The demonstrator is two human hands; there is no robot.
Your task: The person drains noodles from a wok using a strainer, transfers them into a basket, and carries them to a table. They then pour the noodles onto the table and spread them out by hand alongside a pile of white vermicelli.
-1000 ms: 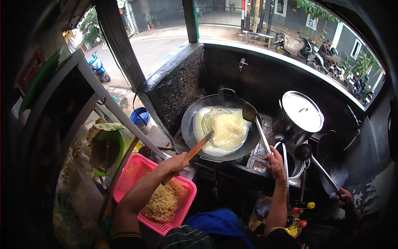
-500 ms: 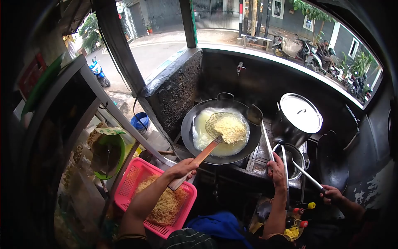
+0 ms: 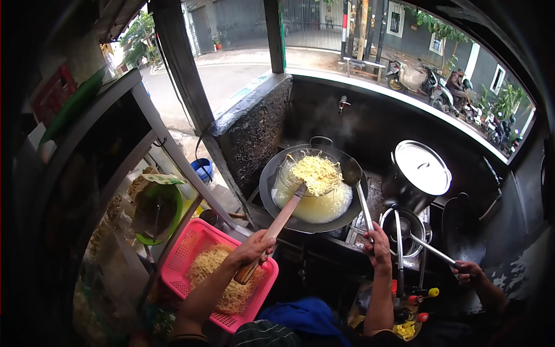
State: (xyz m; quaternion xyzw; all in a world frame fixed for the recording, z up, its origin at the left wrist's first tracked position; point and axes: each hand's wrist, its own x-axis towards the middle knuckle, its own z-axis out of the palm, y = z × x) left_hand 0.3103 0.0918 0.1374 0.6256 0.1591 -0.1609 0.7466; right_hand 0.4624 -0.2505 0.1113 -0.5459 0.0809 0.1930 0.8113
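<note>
My left hand [image 3: 254,250] is closed around the wooden handle [image 3: 283,218] of a wire-mesh skimmer [image 3: 288,172]. Yellow noodles [image 3: 318,173] are heaped in the mesh, at the back of a black wok [image 3: 269,199], over cloudy, pale liquid [image 3: 315,211]. In my right hand [image 3: 378,247] is the long metal handle of a ladle [image 3: 364,202]. Its dark bowl rests by the wok's right side, close to the noodles. Below my left forearm, a pink plastic basket [image 3: 178,263] holds more noodles [image 3: 217,272].
Another person's hand [image 3: 469,272] holds a long-handled utensil [image 3: 433,250] over a metal pot [image 3: 425,234]. A tall lidded pot [image 3: 419,168] stands behind it. Bottles [image 3: 428,293] stand at lower right. A glass-sided cabinet [image 3: 156,127] and green bowl [image 3: 173,217] are left.
The skimmer has moved toward the back of the wok, exposing more liquid in front. The ladle bowl has come down closer to the noodles. The whole view has shifted slightly.
</note>
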